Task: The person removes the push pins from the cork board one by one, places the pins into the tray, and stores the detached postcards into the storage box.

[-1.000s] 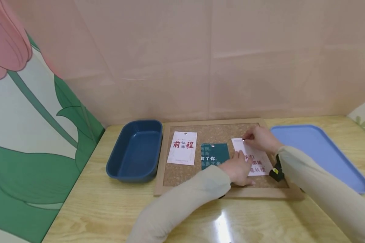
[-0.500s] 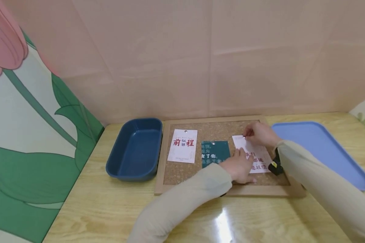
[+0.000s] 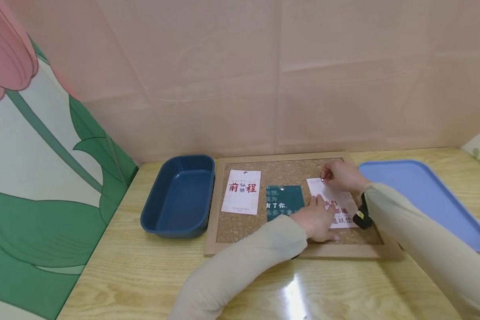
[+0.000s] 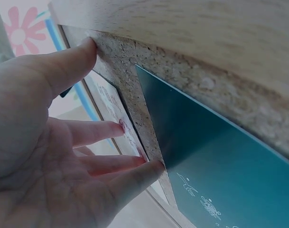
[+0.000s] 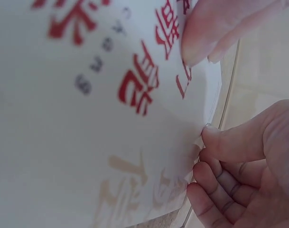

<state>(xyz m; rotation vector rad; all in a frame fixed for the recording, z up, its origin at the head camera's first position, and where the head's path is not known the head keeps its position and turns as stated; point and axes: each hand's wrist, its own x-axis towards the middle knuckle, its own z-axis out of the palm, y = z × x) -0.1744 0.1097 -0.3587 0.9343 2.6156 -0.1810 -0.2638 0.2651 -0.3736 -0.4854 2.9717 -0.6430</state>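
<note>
In the head view my left hand lies spread over the lower left of a white card with red characters. The left wrist view has its fingertips touching that card and the cork, beside the teal card. My right hand is at the card's top edge, thumb and fingers pinched at a small shiny thumbtack. In the right wrist view the thumb and curled fingers of the right hand meet at the card's edge; the tack is not clearly visible there.
The wood-framed cork board lies on the wooden table. Another white card and the teal card have tacks at their tops. A dark blue bin stands left; a light blue tray lies right.
The head view has shifted slightly. Both hands keep nearly the same places on the white card, the right fingers still at its top edge.
</note>
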